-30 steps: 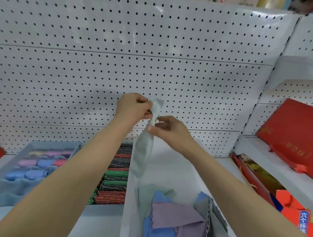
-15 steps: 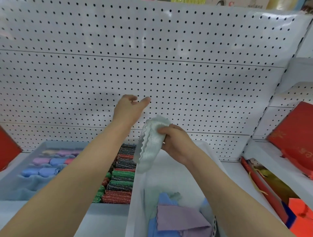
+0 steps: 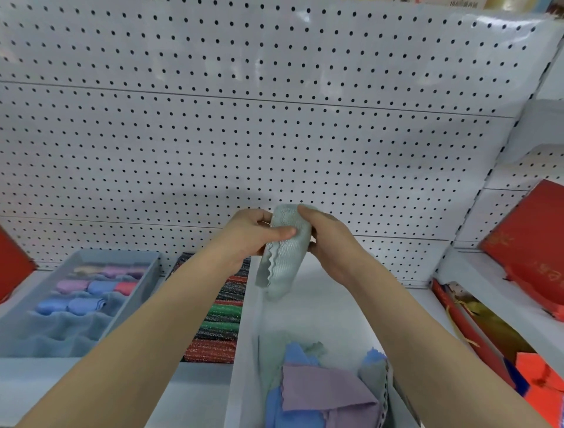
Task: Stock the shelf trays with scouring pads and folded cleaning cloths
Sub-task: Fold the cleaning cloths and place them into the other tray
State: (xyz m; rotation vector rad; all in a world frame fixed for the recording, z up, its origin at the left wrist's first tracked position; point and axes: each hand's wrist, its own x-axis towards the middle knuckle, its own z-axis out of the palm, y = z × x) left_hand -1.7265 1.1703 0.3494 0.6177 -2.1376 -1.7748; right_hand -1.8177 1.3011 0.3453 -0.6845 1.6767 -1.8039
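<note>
Your colours on the shelf
Pale green cloth [image 3: 282, 253]; striped red, green, black scouring pads [image 3: 218, 323]; lilac and blue cloths [image 3: 323, 394]; black-dotted white pegboard [image 3: 274, 122].

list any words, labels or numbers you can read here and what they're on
Nothing here can be read with confidence.
Red box on the right shelf: gold lettering, tilted and blurred, unreadable.
Packaging at the top edge: print cut off and too small to read.
Grey cloth held by the left hand and right hand: no text.

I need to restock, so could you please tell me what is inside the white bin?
The white bin holds loose cloths: a purple cloth on top of blue cloths. Whatever lies beneath them is covered.
</note>
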